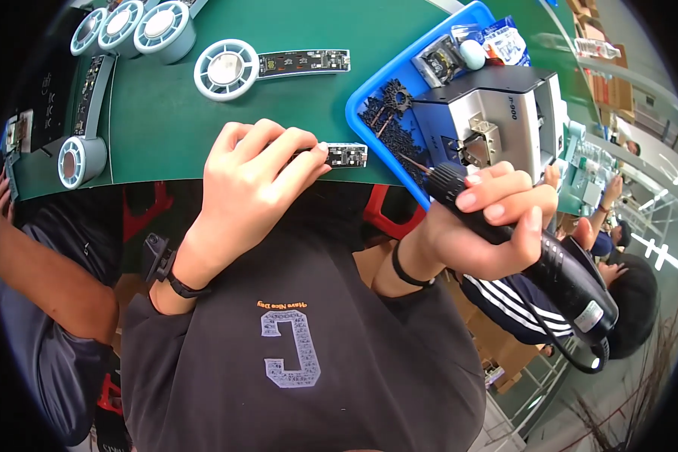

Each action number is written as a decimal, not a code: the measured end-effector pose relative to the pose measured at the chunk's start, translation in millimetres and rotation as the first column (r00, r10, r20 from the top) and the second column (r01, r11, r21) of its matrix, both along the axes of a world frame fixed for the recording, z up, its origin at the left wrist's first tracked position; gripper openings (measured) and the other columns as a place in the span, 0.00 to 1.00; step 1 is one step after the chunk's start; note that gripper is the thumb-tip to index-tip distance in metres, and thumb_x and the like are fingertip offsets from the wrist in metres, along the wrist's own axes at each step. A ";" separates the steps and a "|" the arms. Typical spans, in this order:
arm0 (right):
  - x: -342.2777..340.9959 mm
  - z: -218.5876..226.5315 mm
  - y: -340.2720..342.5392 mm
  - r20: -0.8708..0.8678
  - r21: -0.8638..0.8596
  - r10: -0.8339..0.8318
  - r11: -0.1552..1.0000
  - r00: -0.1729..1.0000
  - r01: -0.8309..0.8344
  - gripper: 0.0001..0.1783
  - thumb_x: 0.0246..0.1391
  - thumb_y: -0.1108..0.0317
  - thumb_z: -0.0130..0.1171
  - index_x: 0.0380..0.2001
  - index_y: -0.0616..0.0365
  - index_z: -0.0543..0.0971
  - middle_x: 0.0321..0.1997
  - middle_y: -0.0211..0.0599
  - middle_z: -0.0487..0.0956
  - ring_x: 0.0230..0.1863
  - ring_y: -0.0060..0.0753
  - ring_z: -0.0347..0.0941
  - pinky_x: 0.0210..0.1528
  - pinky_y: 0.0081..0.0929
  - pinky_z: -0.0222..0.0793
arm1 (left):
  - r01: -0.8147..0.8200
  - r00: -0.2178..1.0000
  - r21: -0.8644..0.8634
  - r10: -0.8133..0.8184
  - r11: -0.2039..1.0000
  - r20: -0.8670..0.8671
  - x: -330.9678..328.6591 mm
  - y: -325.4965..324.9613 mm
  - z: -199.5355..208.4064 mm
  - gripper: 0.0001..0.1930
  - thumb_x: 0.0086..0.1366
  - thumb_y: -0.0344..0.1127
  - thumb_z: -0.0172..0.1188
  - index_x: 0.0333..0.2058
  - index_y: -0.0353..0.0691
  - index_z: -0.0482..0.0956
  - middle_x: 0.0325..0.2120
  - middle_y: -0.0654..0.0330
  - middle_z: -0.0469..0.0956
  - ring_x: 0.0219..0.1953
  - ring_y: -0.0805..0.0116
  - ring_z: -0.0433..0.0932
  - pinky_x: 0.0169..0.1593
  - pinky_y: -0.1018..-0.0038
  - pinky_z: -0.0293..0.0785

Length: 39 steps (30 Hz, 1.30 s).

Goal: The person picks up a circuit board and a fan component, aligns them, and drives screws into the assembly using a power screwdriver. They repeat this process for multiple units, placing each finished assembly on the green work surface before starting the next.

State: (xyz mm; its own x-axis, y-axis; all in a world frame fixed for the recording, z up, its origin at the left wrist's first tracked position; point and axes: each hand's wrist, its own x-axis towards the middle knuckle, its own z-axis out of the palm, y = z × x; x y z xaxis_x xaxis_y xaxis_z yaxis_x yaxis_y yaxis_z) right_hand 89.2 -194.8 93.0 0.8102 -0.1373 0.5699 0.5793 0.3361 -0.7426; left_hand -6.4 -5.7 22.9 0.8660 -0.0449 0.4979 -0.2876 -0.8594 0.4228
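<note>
My left hand (pixel 260 162) is closed over a narrow part with a circuit board (pixel 349 156) at the table's near edge. Only its right end shows; my fingers hide the rest. In my right hand (pixel 505 218) is a black electric screwdriver (pixel 572 282), tilted, its bit pointing up and left. The bit's tip is in front of a silver-and-black box-shaped machine (pixel 482 102), by its metal fitting; whether they touch I cannot tell. Beyond my left hand lies a pale blue round fan head (pixel 226 69) with an open handle and circuit board (pixel 303 62).
A blue tray (pixel 356 102) holds the machine, loose black screws (pixel 399 139) and small packets. Several more fan heads (pixel 158 24) stand at the far left, and another fan (pixel 83 160) lies nearer. A person's arm (pixel 53 279) is close on my left. Red stools (pixel 392 215) stand below the table.
</note>
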 end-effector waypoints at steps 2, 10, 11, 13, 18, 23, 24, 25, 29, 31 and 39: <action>-4.8 -3.9 16.9 -0.001 -0.039 -0.015 0.999 1.000 0.015 0.22 0.61 0.70 0.48 0.58 0.61 0.65 0.20 0.35 0.66 0.12 0.32 0.62 0.22 0.31 0.71 | -0.011 1.000 -0.013 0.011 1.000 -0.014 0.8 -0.6 0.6 0.11 0.56 0.38 0.76 0.35 0.45 0.85 0.35 0.72 0.82 0.36 0.70 0.78 0.40 0.69 0.70; -2.6 -18.6 31.8 -0.076 -0.203 0.025 0.978 0.997 -0.040 0.27 0.58 0.74 0.53 0.60 0.59 0.59 0.19 0.36 0.68 0.12 0.32 0.67 0.18 0.31 0.73 | -0.004 0.999 -0.046 0.002 0.999 -0.041 0.3 1.4 1.0 0.11 0.57 0.36 0.77 0.37 0.45 0.87 0.33 0.72 0.83 0.34 0.69 0.79 0.37 0.69 0.68; -1.7 -20.2 32.5 -0.066 -0.238 0.008 0.971 0.998 -0.024 0.30 0.59 0.74 0.52 0.63 0.56 0.58 0.18 0.36 0.67 0.11 0.32 0.65 0.17 0.31 0.72 | -0.006 0.999 -0.050 0.004 0.999 -0.037 0.7 1.1 0.9 0.11 0.57 0.36 0.78 0.37 0.45 0.87 0.33 0.72 0.83 0.34 0.69 0.79 0.37 0.69 0.68; -0.3 -23.3 33.8 -0.057 -0.274 -0.007 0.962 0.998 -0.009 0.33 0.59 0.74 0.50 0.67 0.53 0.57 0.17 0.37 0.66 0.10 0.32 0.63 0.17 0.32 0.72 | -0.009 0.999 -0.050 0.007 0.999 -0.038 0.9 0.4 1.2 0.11 0.57 0.37 0.78 0.37 0.45 0.87 0.33 0.72 0.83 0.34 0.69 0.79 0.37 0.69 0.68; -0.8 -30.1 34.0 -0.041 -0.236 0.032 0.971 0.999 -0.041 0.29 0.58 0.76 0.51 0.62 0.53 0.59 0.17 0.38 0.67 0.09 0.31 0.62 0.14 0.30 0.69 | -0.017 1.000 -0.057 0.015 0.998 -0.027 0.8 0.2 -0.4 0.11 0.56 0.37 0.78 0.37 0.46 0.87 0.33 0.72 0.83 0.34 0.69 0.80 0.37 0.70 0.68; 1.0 -35.5 32.7 -0.006 -0.219 0.090 0.972 0.996 -0.089 0.25 0.56 0.79 0.52 0.56 0.53 0.61 0.16 0.38 0.67 0.09 0.29 0.60 0.14 0.29 0.68 | -0.026 1.000 -0.063 0.025 0.998 -0.018 0.7 -0.1 -0.6 0.11 0.56 0.37 0.78 0.37 0.46 0.87 0.32 0.73 0.83 0.34 0.70 0.80 0.38 0.70 0.69; 1.8 -36.8 32.7 0.028 -0.215 0.117 0.971 0.993 -0.108 0.24 0.56 0.80 0.52 0.55 0.53 0.62 0.16 0.38 0.67 0.08 0.29 0.60 0.13 0.28 0.68 | -0.026 1.000 -0.063 0.025 0.998 -0.017 0.5 0.1 -0.7 0.11 0.56 0.37 0.78 0.37 0.46 0.87 0.32 0.73 0.83 0.34 0.70 0.80 0.38 0.70 0.69; 2.5 -38.3 31.9 0.029 -0.215 0.115 0.971 0.993 -0.107 0.24 0.56 0.80 0.52 0.55 0.53 0.62 0.16 0.38 0.67 0.08 0.29 0.60 0.13 0.28 0.68 | -0.025 1.000 -0.060 0.023 0.998 -0.019 0.7 0.2 -0.9 0.11 0.56 0.37 0.78 0.37 0.46 0.87 0.32 0.73 0.83 0.34 0.70 0.80 0.38 0.70 0.69; 5.1 -41.7 30.3 0.054 -0.246 0.155 0.960 0.986 -0.138 0.25 0.56 0.80 0.53 0.56 0.53 0.62 0.16 0.37 0.67 0.08 0.28 0.59 0.13 0.28 0.68 | -0.022 1.000 -0.054 0.021 0.998 -0.022 1.4 1.0 -0.5 0.11 0.56 0.37 0.78 0.37 0.46 0.87 0.32 0.73 0.83 0.34 0.70 0.80 0.38 0.70 0.69; 6.4 -37.6 33.0 0.003 -0.238 0.126 0.964 0.992 -0.122 0.26 0.56 0.80 0.52 0.57 0.53 0.62 0.16 0.38 0.67 0.08 0.28 0.58 0.13 0.29 0.67 | -0.022 1.000 -0.057 0.021 0.998 -0.019 1.1 0.2 -0.6 0.11 0.56 0.37 0.78 0.37 0.46 0.87 0.32 0.72 0.83 0.34 0.70 0.80 0.39 0.71 0.69; -8.5 -31.9 28.4 0.056 -0.085 -0.154 0.984 0.986 0.159 0.24 0.58 0.74 0.53 0.58 0.55 0.62 0.16 0.34 0.65 0.09 0.29 0.59 0.14 0.29 0.67 | -0.020 0.998 -0.038 0.018 0.999 -0.053 3.3 -1.2 4.9 0.10 0.55 0.36 0.77 0.34 0.46 0.86 0.32 0.72 0.81 0.34 0.71 0.79 0.40 0.70 0.70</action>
